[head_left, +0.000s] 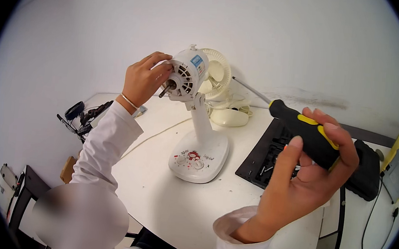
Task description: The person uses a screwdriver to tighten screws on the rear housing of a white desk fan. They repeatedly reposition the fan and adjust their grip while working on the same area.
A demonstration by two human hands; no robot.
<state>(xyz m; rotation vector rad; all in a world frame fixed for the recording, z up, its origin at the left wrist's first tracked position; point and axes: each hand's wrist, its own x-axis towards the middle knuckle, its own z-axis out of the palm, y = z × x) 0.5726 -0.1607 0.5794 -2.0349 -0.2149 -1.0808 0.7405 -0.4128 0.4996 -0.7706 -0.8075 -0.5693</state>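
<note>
A white desk fan stand [200, 159] carries an exposed motor housing [189, 71], with a metal shaft [166, 90] pointing toward the lower left and no blade on it. My left hand [144, 77] is closed on the upper left edge of the housing's slotted front. In my right hand [308, 186] is a black and yellow screwdriver [294, 123], held raised with its metal tip pointing up and left, apart from the housing. Behind the motor stands a cream round fan grille [218, 67].
A black tool tray [253, 162], a black case [365, 177] and a yellow-grey device with a cable [397, 170] are on the right. A cream housing [228, 117] lies behind the stand. Dark cables and objects [86, 119] are at the left, beyond the white table [155, 201].
</note>
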